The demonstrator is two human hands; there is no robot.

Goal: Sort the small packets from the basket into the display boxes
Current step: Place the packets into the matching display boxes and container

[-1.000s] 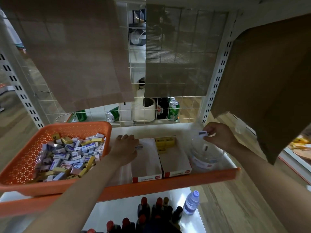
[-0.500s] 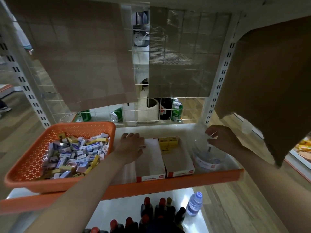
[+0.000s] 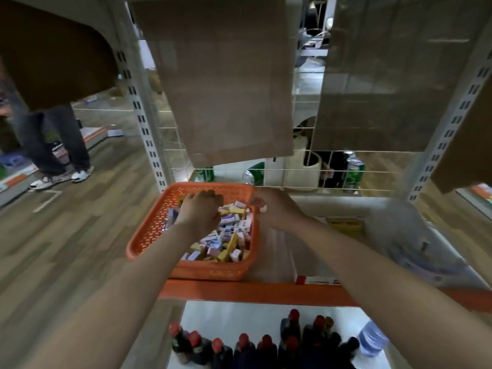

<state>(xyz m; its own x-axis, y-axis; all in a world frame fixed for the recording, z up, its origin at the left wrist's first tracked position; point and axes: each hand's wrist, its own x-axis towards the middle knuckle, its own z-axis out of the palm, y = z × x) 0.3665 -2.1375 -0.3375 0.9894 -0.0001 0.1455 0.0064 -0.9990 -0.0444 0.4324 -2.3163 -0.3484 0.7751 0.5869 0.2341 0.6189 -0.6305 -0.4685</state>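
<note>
The orange basket point(image 3: 149, 233) of small packets point(image 3: 229, 230) stands at the left end of the shelf. My left hand point(image 3: 199, 211) is inside it, knuckles up, with its fingers curled down into the pile. My right hand point(image 3: 277, 209) sits at the basket's right rim with curled fingers and a small pale bit at the fingertips. Blur hides whether the right hand holds a packet or the rim. The display boxes point(image 3: 316, 280) lie to the right, partly under my right forearm, and one holds yellow packets point(image 3: 346, 225).
A blurred clear tub point(image 3: 415, 251) stands at the shelf's right end. Brown paper bags point(image 3: 226, 83) hang above. Dark bottles point(image 3: 250, 347) fill the lower shelf. Green cans point(image 3: 354, 169) stand behind the wire grid. A person's legs point(image 3: 53, 145) are at the far left.
Both hands left the boxes and the clear tub and moved left to the basket. The view swung left, bringing the floor and a standing person into sight.
</note>
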